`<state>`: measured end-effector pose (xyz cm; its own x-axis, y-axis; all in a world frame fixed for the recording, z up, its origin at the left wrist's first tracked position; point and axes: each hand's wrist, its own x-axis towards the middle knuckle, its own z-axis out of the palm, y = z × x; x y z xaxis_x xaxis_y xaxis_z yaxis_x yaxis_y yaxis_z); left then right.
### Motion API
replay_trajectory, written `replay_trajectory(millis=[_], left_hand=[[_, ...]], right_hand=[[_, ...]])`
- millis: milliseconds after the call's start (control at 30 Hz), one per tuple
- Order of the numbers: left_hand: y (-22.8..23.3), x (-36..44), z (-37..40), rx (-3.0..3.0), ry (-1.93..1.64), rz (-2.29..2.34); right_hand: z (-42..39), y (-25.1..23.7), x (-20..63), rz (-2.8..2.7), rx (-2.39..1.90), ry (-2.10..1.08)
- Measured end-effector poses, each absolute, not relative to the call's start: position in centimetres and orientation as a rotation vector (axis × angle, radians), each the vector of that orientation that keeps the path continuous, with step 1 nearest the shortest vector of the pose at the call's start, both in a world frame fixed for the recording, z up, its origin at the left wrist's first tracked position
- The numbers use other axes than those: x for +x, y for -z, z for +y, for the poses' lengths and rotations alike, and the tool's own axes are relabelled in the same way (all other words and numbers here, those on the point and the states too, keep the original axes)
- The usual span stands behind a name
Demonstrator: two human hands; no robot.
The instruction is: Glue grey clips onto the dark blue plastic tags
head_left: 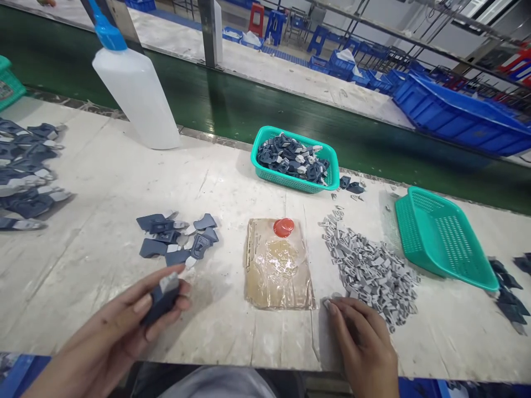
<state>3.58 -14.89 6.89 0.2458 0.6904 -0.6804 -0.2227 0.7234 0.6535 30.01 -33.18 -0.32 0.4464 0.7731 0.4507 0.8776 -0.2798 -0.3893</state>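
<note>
We list, left of the plastic-wrapped cardboard pad (277, 271), our left hand (126, 326), fingers gripping a grey-tipped navy plastic part (162, 301), long axis slanting away and rightward; just beside the pad's near right corner, our closer right hand (365, 337), fingers pinched on a small grey plastic piece (326, 303).

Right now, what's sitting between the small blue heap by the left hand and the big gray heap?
The head view shows a flat brown pad with a red blob, and pale table on both sides.
</note>
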Motion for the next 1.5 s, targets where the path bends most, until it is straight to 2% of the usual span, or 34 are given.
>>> replay_trajectory(millis=[133,400,600,800,1133,1500], left_hand=[[-7.5,5.1,-16.0,0.308,-0.485,1.159],[-5.8,4.9,-16.7,0.321,-0.366,0.985],[-5.3,5.2,-17.4,0.364,-0.393,0.815],[-5.3,5.5,-17.6,0.207,-0.405,0.840],[-2.6,5.2,-17.8,0.277,-0.469,0.826],[-3.4,5.3,-17.6,0.232,-0.466,0.809]], right_hand=[[-33.2,0.1,29.9,-1.353,-2.142,0.217],[-33.0,-0.4,30.1,-1.450,-2.066,0.278],[-32.1,-1.7,30.8,-1.738,-1.972,0.434],[-27.4,-4.3,28.4,-1.608,-1.940,0.452],[-22.4,-2.7,28.5,-1.749,-1.945,0.382],[-22.1,-2.9,28.6,-1.835,-1.955,0.362]])
